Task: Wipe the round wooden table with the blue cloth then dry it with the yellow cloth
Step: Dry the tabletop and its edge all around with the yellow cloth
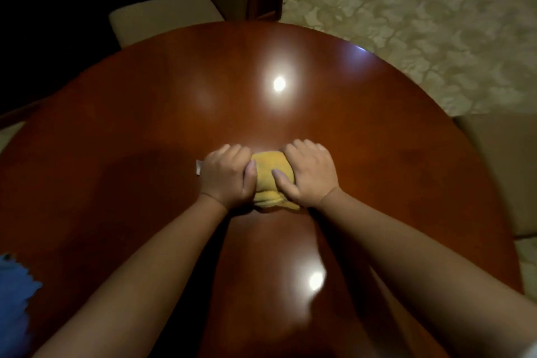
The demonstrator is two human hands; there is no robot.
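I count two cloths: one yellow cloth (268,176) bunched between my hands near the middle, and one blue cloth (14,293) at the near left edge. There is one round wooden table (377,154), and two cream chair seats, one far left (162,19) and one right (505,171).

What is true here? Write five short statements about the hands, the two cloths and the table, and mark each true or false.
1. Both hands grip the yellow cloth. True: the left hand and the right hand hold it from either side.
2. The blue cloth lies under the hands. False: it lies apart, at the table's near left edge.
3. The yellow cloth is spread out flat. False: it is bunched into a wad between the hands.
4. The round wooden table shows bright light reflections. True.
5. The right hand is lifted off the yellow cloth. False: its fingers curl over the cloth.
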